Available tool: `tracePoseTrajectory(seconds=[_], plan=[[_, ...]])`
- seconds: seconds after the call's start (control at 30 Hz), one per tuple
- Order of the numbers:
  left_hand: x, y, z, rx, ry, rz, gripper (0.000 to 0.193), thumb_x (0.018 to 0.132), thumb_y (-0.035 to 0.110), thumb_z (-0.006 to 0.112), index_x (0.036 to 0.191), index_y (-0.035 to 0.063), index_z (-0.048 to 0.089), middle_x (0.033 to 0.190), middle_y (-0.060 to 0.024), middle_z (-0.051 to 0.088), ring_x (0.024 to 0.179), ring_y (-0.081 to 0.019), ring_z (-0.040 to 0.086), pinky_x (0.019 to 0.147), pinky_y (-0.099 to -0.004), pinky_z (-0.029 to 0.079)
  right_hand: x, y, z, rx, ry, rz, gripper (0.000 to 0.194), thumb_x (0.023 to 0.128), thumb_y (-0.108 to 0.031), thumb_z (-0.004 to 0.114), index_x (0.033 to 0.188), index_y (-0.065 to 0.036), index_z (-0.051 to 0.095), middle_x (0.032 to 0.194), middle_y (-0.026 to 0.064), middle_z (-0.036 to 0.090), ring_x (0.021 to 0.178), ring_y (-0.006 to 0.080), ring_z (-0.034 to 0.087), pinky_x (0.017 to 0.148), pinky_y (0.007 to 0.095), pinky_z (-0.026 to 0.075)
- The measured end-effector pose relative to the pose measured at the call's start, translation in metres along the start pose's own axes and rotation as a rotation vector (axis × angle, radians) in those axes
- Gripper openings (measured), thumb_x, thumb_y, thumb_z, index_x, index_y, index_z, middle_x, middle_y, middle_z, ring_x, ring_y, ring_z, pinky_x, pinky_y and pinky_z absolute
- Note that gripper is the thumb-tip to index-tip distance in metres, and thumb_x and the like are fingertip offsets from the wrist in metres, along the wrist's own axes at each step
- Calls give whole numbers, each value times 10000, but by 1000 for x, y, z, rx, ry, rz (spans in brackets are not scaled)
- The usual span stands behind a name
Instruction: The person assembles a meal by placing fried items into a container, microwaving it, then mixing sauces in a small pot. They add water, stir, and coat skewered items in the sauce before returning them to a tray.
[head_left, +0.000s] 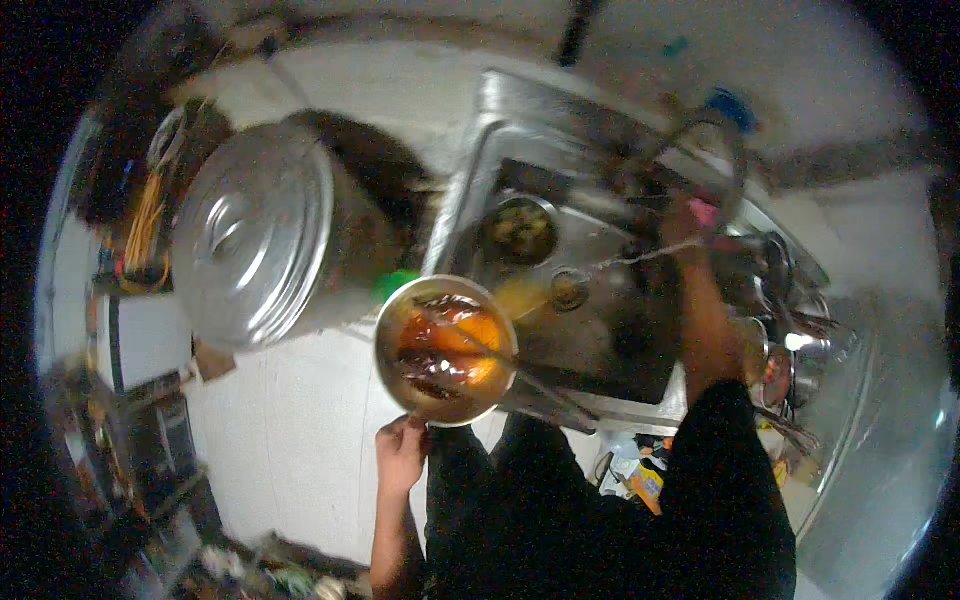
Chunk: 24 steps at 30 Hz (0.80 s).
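Observation:
My left hand (403, 442) grips the near rim of a round metal pot (384, 367) at the sink's left front corner. Inside the pot is a shiny orange and dark red content, perhaps liquid. A long thin utensil (551, 394) leans out over its right rim. My right hand (684, 221) reaches across the stainless steel sink (469, 176) towards its back right side. It is dark and blurred, so its fingers cannot be made out; a pink item (703, 211) is beside it. A round bowl with pieces in it (523, 231) stands in the basin, behind the drain (570, 290).
A large lidded metal vessel (255, 240) stands left of the sink, near a green object (396, 285). Metal vessels (806, 360) crowd the right side. A curved hose or tap (739, 161) rises behind the sink. Packets (634, 476) lie low at the right.

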<state>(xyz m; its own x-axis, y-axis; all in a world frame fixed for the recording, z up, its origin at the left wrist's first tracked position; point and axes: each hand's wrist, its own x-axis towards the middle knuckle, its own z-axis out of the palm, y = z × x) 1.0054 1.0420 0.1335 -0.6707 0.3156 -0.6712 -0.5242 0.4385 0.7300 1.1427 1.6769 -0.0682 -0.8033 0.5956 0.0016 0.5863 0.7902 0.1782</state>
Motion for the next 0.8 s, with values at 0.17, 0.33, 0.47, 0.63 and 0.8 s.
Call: tracePoseTrajectory(seconds=[0.17,0.33,0.47,0.63,0.8], plan=[[-21,-27,-79,-32,153,142,360,977,217,562,681,13,573,574,21,493,550,-68,424,506,-259,351,-102,-38,-77,211,-220,240,299,946,-261,520,1095,-35,647,1033,176,670,924,336,656,758,475,534],[-42,-70,-209,-97,267,125,324,950,211,601,745,-37,636,591,-93,577,576,-129,521,571,-322,454,-206,-301,-227,1156,-832,301,357,1003,-250,534,1285,-35,577,1191,104,645,1000,242,667,790,368,563],[-63,-103,-342,-36,381,176,360,951,255,589,754,-42,637,604,-180,585,532,-235,558,562,-357,462,-194,-540,-367,1270,-930,-181,574,942,-345,638,1364,8,470,1193,152,634,1008,249,648,842,394,538],[-93,-134,-514,-59,528,-96,444,965,335,544,740,-35,641,626,-193,608,550,-297,587,580,-380,472,-246,-838,-485,537,-675,-994,633,863,-263,705,1386,-11,452,1182,210,621,1046,320,637,844,426,541],[-97,-176,-687,-195,781,-77,449,963,342,538,726,-24,645,611,-181,604,550,-277,588,583,-380,469,-266,-1078,-534,185,-529,-1291,591,829,-174,703,1368,-64,487,1076,217,644,972,365,654,813,461,541]])
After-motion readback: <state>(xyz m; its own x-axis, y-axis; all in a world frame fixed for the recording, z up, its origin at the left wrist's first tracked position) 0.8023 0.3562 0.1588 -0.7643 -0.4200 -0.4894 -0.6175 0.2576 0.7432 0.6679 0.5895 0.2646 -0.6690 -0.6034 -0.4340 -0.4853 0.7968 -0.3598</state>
